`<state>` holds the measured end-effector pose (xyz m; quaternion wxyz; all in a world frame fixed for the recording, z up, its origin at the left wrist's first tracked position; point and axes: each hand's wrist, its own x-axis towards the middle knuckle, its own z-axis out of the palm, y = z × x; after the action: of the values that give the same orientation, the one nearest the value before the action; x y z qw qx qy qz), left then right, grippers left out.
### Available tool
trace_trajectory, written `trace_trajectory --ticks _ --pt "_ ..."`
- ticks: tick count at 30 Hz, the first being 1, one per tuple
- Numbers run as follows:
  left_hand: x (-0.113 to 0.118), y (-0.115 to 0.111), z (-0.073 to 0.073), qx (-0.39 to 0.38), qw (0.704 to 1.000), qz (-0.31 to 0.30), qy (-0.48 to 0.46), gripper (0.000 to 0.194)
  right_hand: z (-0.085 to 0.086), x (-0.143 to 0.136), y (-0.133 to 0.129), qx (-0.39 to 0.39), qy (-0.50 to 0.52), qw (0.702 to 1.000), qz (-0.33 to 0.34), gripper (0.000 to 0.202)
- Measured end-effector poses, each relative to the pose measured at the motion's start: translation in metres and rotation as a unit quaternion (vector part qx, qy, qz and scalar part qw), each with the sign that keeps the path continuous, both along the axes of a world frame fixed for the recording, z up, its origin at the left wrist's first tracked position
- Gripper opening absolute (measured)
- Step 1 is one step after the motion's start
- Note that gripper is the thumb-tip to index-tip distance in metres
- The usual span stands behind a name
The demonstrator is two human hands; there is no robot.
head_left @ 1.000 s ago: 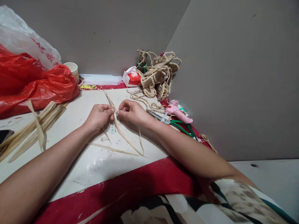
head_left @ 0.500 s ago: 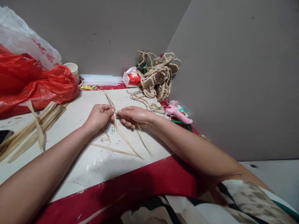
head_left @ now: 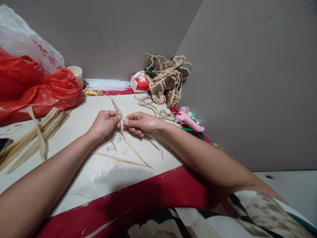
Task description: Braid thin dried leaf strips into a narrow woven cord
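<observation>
Pinching the low end of a thin braid [head_left: 116, 106] between the thumb and finger of the left hand [head_left: 105, 123], just left of the middle of the frame. Going up and a little left from those fingertips, over the white top [head_left: 94, 178]. Holding a pale strip [head_left: 124, 119] in the right hand [head_left: 143, 123], with thumb and finger tight on it, just right of the braid's low end and close to the left fingertips. Dangling down from there with long loose ends [head_left: 133, 150], toward the lower middle. At the left, with a bunch of dry strips [head_left: 37, 137] in front of a red bag [head_left: 42, 87]. At the upper middle, with a tissue box [head_left: 140, 82] beside a heap of woven rope [head_left: 169, 79]. Right of the middle, with a pink glue gun [head_left: 188, 120] above the right arm.
</observation>
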<state>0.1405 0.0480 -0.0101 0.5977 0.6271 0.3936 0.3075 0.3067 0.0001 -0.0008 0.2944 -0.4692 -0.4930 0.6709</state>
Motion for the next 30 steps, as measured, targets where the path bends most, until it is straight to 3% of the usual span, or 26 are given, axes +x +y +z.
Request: trace_trajectory --ticks 8,11,14,16,18,21,23,25,27,30 --pt "0.002 0.001 -0.006 0.044 0.999 0.005 0.019 0.022 0.007 0.001 0.003 -0.148 0.112 0.982 -0.044 0.016" --pt "0.004 -0.001 -0.007 0.053 0.998 0.016 -0.013 0.015 0.012 -0.013 -0.002 -0.152 0.148 0.972 -0.098 0.019" --pt "0.004 -0.002 -0.005 0.039 0.998 0.019 -0.043 0.01 0.01 -0.032 -0.008 -0.088 0.11 0.975 -0.171 0.021" --pt "0.003 -0.002 -0.001 0.005 0.999 0.01 -0.052 0.009 0.005 -0.043 -0.011 0.002 0.012 0.979 -0.204 0.023" --pt "0.002 -0.002 0.002 -0.042 0.997 -0.006 -0.063 0.01 0.0 -0.048 -0.011 0.118 -0.121 0.963 -0.211 0.025" --pt "0.001 -0.001 0.005 -0.09 0.992 -0.018 -0.085 0.017 -0.003 -0.051 -0.01 0.267 -0.326 0.886 -0.193 0.023" --pt "0.001 0.0 0.004 -0.094 0.991 -0.014 -0.092 0.018 -0.002 -0.053 -0.01 0.313 -0.427 0.831 -0.173 0.02" --pt "0.001 0.0 0.002 -0.091 0.992 -0.003 -0.092 0.013 0.004 -0.053 -0.011 0.322 -0.477 0.805 -0.146 0.02" --pt "0.002 0.0 0.002 -0.097 0.991 0.013 -0.089 0.008 0.012 -0.051 -0.012 0.319 -0.479 0.811 -0.105 0.02" --pt "0.001 -0.001 0.006 -0.116 0.988 0.035 -0.096 0.007 0.029 -0.037 -0.013 0.295 -0.427 0.854 -0.04 0.027"
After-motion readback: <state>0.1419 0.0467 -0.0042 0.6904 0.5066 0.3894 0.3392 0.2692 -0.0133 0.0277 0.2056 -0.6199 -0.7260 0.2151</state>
